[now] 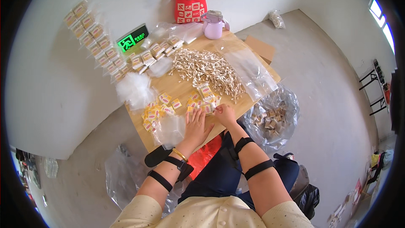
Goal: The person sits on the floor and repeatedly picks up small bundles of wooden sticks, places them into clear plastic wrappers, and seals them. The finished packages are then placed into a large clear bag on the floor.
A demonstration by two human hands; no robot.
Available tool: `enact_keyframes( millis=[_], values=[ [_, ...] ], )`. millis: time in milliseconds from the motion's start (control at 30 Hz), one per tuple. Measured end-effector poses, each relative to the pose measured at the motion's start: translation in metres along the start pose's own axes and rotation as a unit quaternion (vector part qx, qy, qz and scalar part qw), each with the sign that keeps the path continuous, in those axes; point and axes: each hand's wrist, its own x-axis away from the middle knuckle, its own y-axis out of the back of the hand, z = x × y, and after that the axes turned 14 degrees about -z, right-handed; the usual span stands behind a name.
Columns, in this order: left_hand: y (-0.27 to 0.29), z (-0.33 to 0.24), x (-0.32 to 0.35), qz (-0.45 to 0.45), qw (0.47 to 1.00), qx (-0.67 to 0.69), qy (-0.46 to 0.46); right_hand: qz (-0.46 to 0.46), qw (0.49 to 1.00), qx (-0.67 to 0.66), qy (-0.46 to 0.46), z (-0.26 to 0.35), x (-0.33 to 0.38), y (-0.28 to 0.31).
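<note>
My left hand (196,124) lies flat on the front edge of a small wooden table (177,85), fingers spread over a clear plastic bag (168,128). My right hand (224,113) pinches a small yellow-and-white packet (207,108) beside it. More such packets (157,110) lie scattered to the left of my hands. A big heap of cotton swabs (209,68) covers the table's middle. Whether my left fingertips also touch the packet is unclear.
Filled clear pouches (154,52) sit at the table's back and run in a row along the wall (95,38). A lilac bottle (214,25), a red bag (190,5), clear bags (253,74), a floor bag of small packs (270,120) and a cardboard piece (261,47) surround the table.
</note>
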Motion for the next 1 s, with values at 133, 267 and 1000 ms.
enact_keyframes(
  millis=[133, 267, 1000],
  values=[
    [-0.004, -0.008, -0.002, -0.029, 0.999, -0.017, -0.005, 0.003, 1.0, -0.026, 0.0, -0.002, 0.001, 0.004],
    [-0.007, -0.008, -0.007, -0.053, 0.999, -0.008, 0.002, 0.005, 0.995, -0.068, -0.072, 0.011, 0.008, 0.007],
    [0.087, -0.081, -0.01, -0.117, 0.99, 0.032, -0.078, 0.149, 0.883, -0.423, -0.137, 0.053, 0.069, 0.147]
  ],
)
